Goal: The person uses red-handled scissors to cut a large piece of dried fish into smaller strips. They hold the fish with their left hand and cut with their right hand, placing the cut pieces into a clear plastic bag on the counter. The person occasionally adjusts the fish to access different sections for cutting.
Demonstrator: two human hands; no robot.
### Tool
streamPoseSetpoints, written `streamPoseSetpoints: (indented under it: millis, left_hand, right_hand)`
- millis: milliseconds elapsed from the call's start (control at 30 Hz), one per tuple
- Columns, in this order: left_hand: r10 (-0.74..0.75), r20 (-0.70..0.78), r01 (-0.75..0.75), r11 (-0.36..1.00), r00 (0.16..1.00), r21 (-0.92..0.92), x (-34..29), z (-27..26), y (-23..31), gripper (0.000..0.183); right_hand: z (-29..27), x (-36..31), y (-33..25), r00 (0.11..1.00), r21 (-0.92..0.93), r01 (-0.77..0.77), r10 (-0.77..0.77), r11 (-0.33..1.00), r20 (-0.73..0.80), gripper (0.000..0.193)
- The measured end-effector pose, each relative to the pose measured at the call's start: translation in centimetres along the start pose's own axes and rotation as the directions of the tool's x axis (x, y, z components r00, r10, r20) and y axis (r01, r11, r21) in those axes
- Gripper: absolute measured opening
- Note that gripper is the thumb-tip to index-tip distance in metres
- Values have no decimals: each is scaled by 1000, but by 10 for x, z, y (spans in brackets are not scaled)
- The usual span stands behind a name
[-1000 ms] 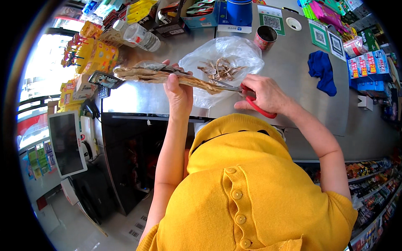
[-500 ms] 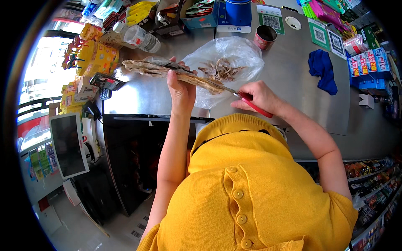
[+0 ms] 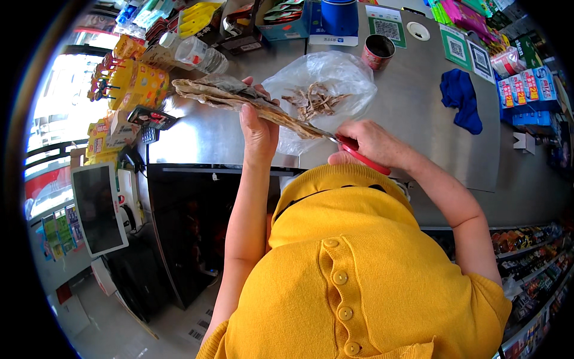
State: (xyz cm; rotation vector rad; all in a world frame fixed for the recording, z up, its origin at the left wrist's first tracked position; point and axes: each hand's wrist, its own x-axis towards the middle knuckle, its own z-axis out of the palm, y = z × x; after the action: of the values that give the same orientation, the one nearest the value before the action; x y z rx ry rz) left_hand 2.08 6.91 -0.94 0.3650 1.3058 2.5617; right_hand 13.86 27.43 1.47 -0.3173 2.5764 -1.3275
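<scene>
My left hand point(image 3: 259, 128) grips a long, flat bundle of dried brown leaves point(image 3: 206, 93) from below, thumb on the near side. The bundle slants down to the right. In my right hand point(image 3: 373, 143) are red-handled scissors point(image 3: 366, 160), with their blades at the bundle's right end; the blade tips are hard to make out. Just beyond lies a crumpled clear plastic bag point(image 3: 353, 69) spread on the counter. Narrow brown cut strips point(image 3: 315, 100) are heaped on it.
An open reddish tin point(image 3: 378, 52) stands right of the bag, and a blue cloth point(image 3: 460, 102) lies farther right on the metal counter point(image 3: 412, 113). Plastic bottles point(image 3: 203, 55), boxed goods point(image 3: 284, 21) and a blue canister point(image 3: 339, 18) line the far side. A screen point(image 3: 98, 209) stands at left.
The leaf bundle tilts more, its right end lower. My right hand has shifted slightly, and less of the scissor blades shows.
</scene>
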Motion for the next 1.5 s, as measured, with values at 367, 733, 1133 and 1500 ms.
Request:
streamPoseSetpoints:
  millis: [367,733,1133,1500]
  left_hand:
    - [-13,21,13,1000,1000,25,0,1,0,81]
    - [-87,-25,86,995,996,-41,-5,2,-5,80]
    - [-105,-21,104,993,994,-52,-3,2,-6,74]
    - [-54,27,54,998,998,9,-12,13,-8,79]
  right_hand:
    - [5,2,-13,994,-7,19,-20,1000,-108,58]
    - [11,-1,-3,992,504,-99,47,858,115,51]
    - [8,-1,-2,956,679,-259,81,687,282,58]
    - [3,4,-27,987,-94,-102,89,990,-136,66]
